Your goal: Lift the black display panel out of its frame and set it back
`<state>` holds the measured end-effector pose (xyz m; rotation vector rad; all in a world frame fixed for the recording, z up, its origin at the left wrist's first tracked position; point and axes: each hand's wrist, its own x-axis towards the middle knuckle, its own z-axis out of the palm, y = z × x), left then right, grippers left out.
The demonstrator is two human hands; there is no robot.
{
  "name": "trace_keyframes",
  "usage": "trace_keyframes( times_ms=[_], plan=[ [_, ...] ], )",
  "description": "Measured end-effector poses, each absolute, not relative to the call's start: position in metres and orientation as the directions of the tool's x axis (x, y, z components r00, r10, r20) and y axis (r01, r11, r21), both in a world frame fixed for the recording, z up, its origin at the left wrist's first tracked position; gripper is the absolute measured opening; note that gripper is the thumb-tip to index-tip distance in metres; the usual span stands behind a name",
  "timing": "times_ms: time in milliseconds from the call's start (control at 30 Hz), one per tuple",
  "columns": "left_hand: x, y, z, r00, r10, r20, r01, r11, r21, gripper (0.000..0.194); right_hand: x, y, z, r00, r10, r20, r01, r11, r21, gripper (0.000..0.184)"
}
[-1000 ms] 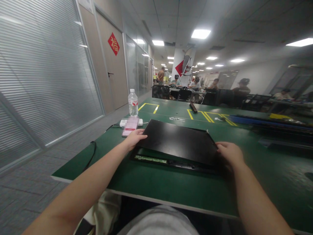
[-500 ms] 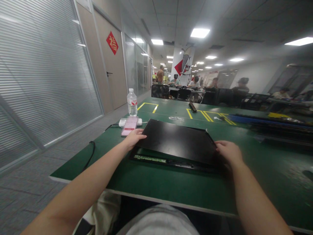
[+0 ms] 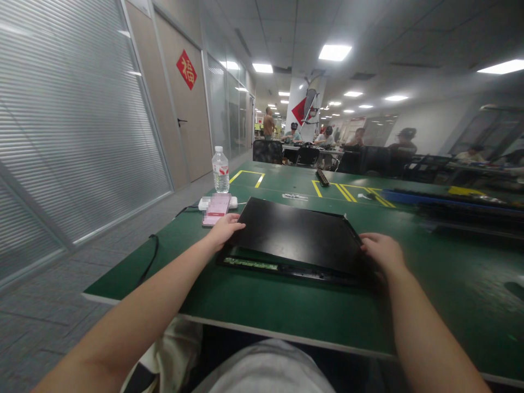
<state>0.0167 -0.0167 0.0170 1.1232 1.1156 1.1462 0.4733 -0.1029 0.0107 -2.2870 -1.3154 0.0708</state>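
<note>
Black panel (image 3: 298,232) is held at opposite sides by the left hand (image 3: 224,230) and right hand (image 3: 381,252), toward the worktop's (image 3: 286,314) near edge. Green circuit strip (image 3: 251,264) is exposed along the panel's near side.

Reaching forward with 2 bare arms (image 3: 153,292), angled inward from either side. Pinching with left hand (image 3: 223,230), thumb (image 3: 239,226) stretched inward. Gripping with right hand (image 3: 381,251), fingers (image 3: 369,239) bent inward, well apart from the left.
</note>
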Motion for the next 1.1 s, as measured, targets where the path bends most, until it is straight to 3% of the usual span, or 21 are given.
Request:
trace_keyframes(
  times_ms=[133, 300, 500, 800, 1100],
  plan=[
    [0.017, -0.015, 0.016, 0.029, 0.996, -0.086, -0.159, 0.089, 0.983, 0.034, 0.472, -0.104, 0.012, 0.588, 0.803, 0.096, 0.702, -0.448, -0.553, 0.043],
    [0.016, -0.014, 0.018, 0.037, 0.995, -0.097, -0.196, 0.102, 0.975, 0.034, 0.471, -0.105, 0.012, 0.600, 0.796, 0.080, 0.675, -0.450, -0.585, 0.042],
    [0.012, -0.011, 0.015, 0.038, 0.999, -0.011, -0.154, 0.017, 0.988, 0.035, 0.468, -0.105, 0.016, 0.608, 0.790, 0.080, 0.671, -0.457, -0.584, 0.041],
    [0.013, -0.007, 0.001, -0.045, 0.996, 0.072, 0.153, -0.064, 0.986, 0.031, 0.471, -0.104, 0.014, 0.609, 0.789, 0.078, 0.673, -0.463, -0.577, 0.040],
    [0.009, -0.007, -0.005, 0.014, 0.992, 0.128, 0.480, -0.119, 0.869, 0.024, 0.474, -0.104, 0.015, 0.589, 0.803, 0.092, 0.690, -0.441, -0.574, 0.040]
  ],
)
